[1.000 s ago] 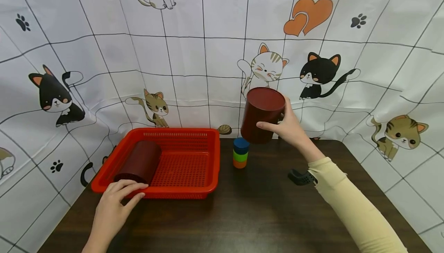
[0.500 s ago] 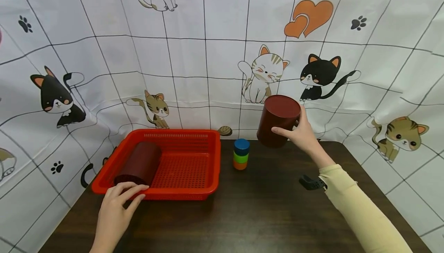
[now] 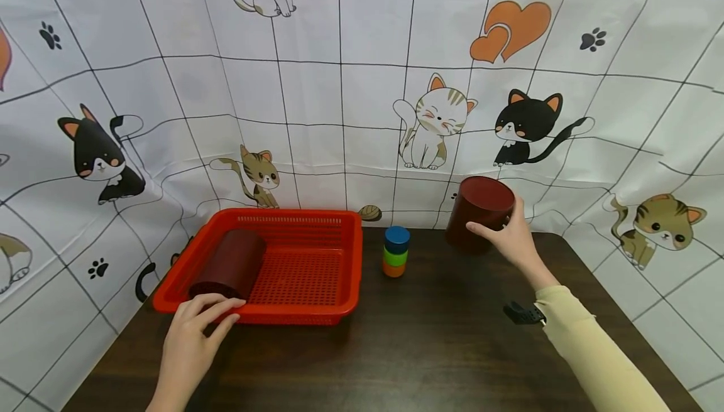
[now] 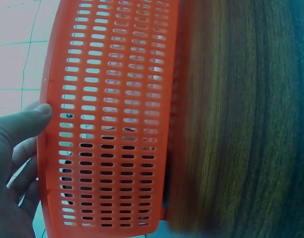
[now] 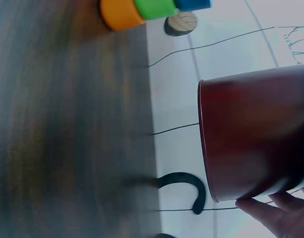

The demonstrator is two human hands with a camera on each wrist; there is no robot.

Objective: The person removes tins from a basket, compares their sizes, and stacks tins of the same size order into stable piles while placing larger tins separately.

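My right hand [image 3: 511, 234] grips a dark red cylinder [image 3: 481, 211], thumb across the near side and fingers round the right side. The flat top shows in the head view. In the right wrist view the cylinder [image 5: 256, 134] hangs a little above the tabletop, its lower end apart from the wood. My left hand [image 3: 192, 336] pinches the near rim of a red plastic basket [image 3: 305, 313]. In the left wrist view its thumb lies on the rim's outer side, the fingers behind. A second dark red cylinder [image 3: 232, 262] lies on its side in the basket's left part.
A small stack [image 3: 395, 252] of blue, green and orange pieces stands right of the basket. Dark wooden table [image 3: 396, 349] below. White cat-print sheeting [image 3: 339, 85] rises behind and at both sides. A black strap [image 3: 521, 313] shows at the right wrist.
My right hand has carried the cylinder right and down, away from the coloured stack and closer to the tabletop. The left hand stays at the basket rim. The view has shifted slightly.
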